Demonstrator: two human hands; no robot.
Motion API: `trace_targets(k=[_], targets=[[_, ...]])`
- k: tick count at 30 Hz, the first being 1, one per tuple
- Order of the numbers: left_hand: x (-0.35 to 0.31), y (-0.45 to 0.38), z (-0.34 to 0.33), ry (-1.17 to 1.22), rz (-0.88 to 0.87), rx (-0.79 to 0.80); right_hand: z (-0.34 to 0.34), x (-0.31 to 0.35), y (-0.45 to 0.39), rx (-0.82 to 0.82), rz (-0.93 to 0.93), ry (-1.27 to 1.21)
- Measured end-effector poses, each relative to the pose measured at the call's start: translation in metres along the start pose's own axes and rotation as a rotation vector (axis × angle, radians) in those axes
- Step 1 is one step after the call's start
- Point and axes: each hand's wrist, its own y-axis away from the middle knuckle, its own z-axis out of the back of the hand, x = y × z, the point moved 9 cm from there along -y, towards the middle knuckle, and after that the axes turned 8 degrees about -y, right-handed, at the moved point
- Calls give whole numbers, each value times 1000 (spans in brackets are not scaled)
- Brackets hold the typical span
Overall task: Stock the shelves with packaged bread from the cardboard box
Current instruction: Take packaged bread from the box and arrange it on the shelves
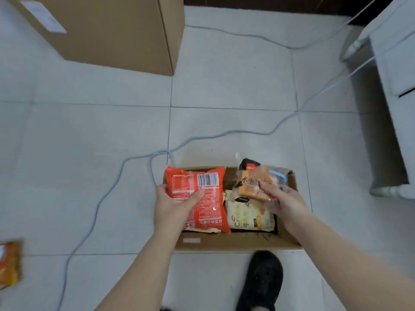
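- The crinkly orange-red plastic bread packet [202, 198] carries white print and a white barcode panel with black bars.
- The clear plastic packet of golden-brown bread slices [253, 185] has a black top corner with a small red square, and black characters across its front.
- The cream plastic croissant packet [247, 217] bears tan lettering and a small red oval logo.
- The open brown cardboard box [235, 242] has a pale label on its near wall.
- The large closed cardboard box [107, 32] is plain brown with a white label.
- The tiled floor [89, 135] is pale grey-white with thin grey grout lines.
- The thin cable [94, 212] is light grey.
- The clog shoe [262, 281] is black.
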Motion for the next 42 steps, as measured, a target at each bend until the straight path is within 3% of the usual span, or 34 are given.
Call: trace_targets(k=[9, 18, 22, 27, 31, 33, 36, 38, 42], targets=[[-220, 164, 126, 120, -354, 50, -84, 207, 254, 120, 227, -186], [-373, 390, 233, 122, -789, 162, -65, 306, 525, 145, 350, -437], [-414, 482, 255, 52, -1023, 145, -44, 330, 614, 172, 359, -514], [-441, 595, 278, -127, -1336, -31, -20, 328, 700, 278, 249, -549], [-445, 689, 276, -153, -1800, -130, -6, 319, 749, 488, 249, -461], [-437, 727, 265, -188, -2042, -168, 9, 311, 768, 503, 283, -467], [-426, 764, 245, -287, -2199, -225, 36, 299, 796, 486, 368, -533], [-424, 777, 234, -335, -2073, -125, 52, 298, 815, 495, 485, -585], [-411, 788, 205, -234, -1680, 612, 90, 300, 844, 385, 779, -654]])
